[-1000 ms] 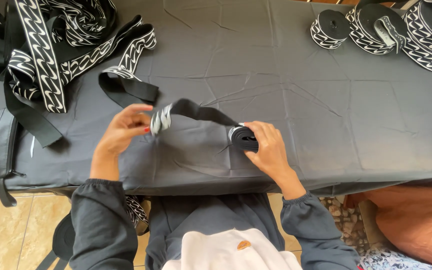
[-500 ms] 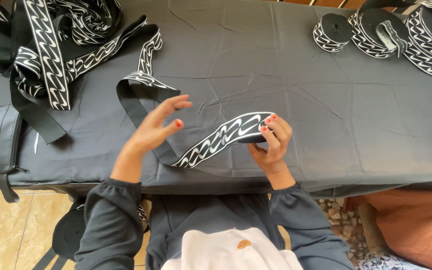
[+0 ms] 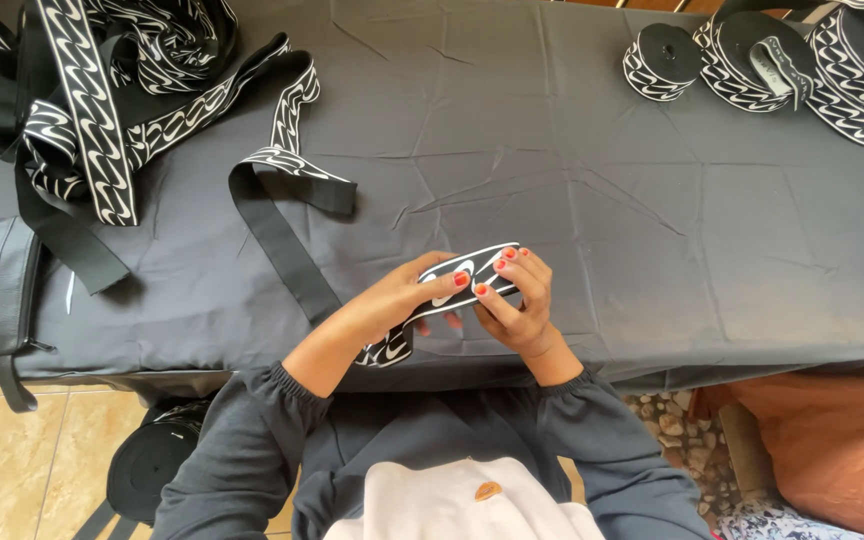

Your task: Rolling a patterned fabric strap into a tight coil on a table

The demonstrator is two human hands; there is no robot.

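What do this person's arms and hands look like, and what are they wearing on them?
Both arms wear loose dark grey long sleeves gathered into elastic cuffs at the wrists. The left hand and right hand are bare, without gloves, and the fingernails are painted orange-red. No rings or watch show.

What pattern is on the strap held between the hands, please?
White wavy shapes on black strap, clearest in the head view.

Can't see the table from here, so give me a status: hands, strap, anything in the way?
Left hand and right hand both pinch the patterned strap, close together above the black tablecloth. Loose strap pile far left, rolls far right. Nothing between.
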